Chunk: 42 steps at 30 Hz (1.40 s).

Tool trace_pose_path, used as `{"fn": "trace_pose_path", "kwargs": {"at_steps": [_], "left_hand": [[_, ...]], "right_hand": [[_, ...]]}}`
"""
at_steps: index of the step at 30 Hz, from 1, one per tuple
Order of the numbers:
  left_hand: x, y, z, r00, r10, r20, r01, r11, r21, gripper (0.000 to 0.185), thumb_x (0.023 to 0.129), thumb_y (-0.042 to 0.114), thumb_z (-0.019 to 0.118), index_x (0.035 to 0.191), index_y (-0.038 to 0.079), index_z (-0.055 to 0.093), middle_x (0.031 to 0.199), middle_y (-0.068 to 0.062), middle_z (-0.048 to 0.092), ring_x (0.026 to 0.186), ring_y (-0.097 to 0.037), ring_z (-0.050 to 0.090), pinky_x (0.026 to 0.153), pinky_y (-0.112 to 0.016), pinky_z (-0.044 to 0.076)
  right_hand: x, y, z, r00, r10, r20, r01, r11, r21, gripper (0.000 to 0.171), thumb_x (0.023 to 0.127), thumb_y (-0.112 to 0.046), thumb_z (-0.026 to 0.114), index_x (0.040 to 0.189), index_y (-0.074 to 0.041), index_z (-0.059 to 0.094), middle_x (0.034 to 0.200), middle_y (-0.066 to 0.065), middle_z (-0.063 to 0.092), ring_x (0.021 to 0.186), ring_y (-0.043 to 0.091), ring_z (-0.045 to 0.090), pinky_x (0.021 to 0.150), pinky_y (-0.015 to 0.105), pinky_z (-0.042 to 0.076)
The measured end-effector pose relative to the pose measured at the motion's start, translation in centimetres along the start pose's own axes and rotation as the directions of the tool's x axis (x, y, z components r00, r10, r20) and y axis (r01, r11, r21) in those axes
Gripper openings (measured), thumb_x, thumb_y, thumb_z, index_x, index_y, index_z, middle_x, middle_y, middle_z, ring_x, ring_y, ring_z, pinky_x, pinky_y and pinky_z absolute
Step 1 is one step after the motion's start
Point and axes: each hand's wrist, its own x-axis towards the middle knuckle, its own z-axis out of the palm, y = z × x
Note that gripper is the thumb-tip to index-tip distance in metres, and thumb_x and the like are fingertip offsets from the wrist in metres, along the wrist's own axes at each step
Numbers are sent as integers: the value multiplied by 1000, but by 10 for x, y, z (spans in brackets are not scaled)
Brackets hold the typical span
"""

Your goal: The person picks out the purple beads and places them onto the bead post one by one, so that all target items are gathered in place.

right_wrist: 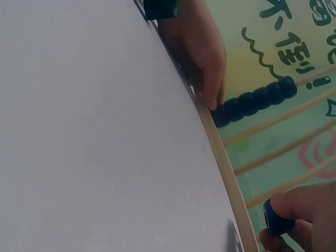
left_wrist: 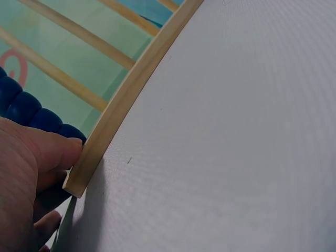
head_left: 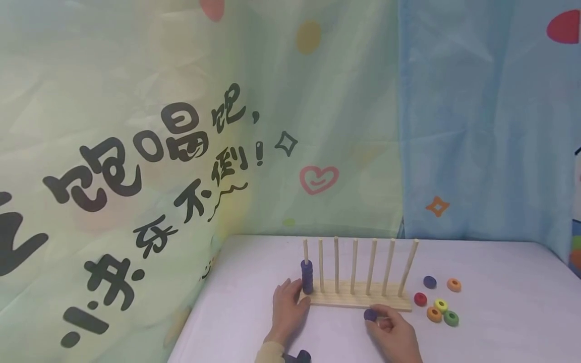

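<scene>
A wooden peg rack [head_left: 358, 301] with a row of upright dowels stands on the table. Several dark blue rings [head_left: 307, 277] are stacked on its leftmost dowel. My left hand [head_left: 287, 308] holds the left end of the base, its thumb [left_wrist: 60, 151] at the front edge beside the lowest ring and its other fingers lower down, partly hidden. In front of the rack's right half, my right hand [head_left: 394, 333] pinches one dark blue ring [right_wrist: 278, 218] between thumb and fingers. This ring is tilted on its side, its hole facing away from the palm.
Loose rings lie right of the rack: a blue one [head_left: 429, 282], a red one [head_left: 420, 299], a yellow one [head_left: 441, 305], a green one [head_left: 451, 318] and two orange ones [head_left: 454, 285]. Printed curtains [head_left: 317, 126] hang behind and left of the white table [head_left: 508, 302].
</scene>
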Motion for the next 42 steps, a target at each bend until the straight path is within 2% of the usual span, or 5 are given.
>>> {"fn": "trace_pose_path", "kwargs": {"at_steps": [11,16,23,32,42], "left_hand": [[3,-4,3,1000,11,-29,-11,1000,7,40,77,23,65,116,15,60,119,-2,60,124,-30,42,109,-50,17],[2,-3,3,998,38,-51,-38,999,5,40,76,22,66,115,14,61,117,-3,61,122,-32,43,107,-52,20],[2,-3,3,999,14,-29,-13,1000,6,40,77,23,66,116,15,60,118,-2,60,123,-30,42,109,-50,18],[1,-2,2,1000,2,-17,-2,1000,8,42,77,24,66,117,14,59,119,-3,60,124,-30,41,109,-49,17],[0,-3,2,998,45,-42,-45,999,4,41,77,22,66,116,12,60,118,-5,61,122,-32,43,107,-52,19]], "right_hand": [[-6,-17,14,987,-160,12,160,987,12,36,72,-19,73,107,-18,63,99,0,64,70,8,53,59,21,44],[-10,-26,22,975,-222,8,221,975,33,33,71,-15,74,102,-17,64,94,-2,64,67,6,52,57,19,43],[-13,-37,32,946,-324,2,323,943,81,30,70,-12,75,97,-19,65,92,-5,64,67,6,54,59,18,46],[-13,-52,39,932,-362,27,355,924,144,29,73,-18,74,101,-18,65,90,-7,65,71,8,56,61,19,49],[-6,-62,39,869,-494,-30,495,863,100,31,71,-12,75,100,-18,65,87,-10,63,67,6,56,59,19,49]]}}
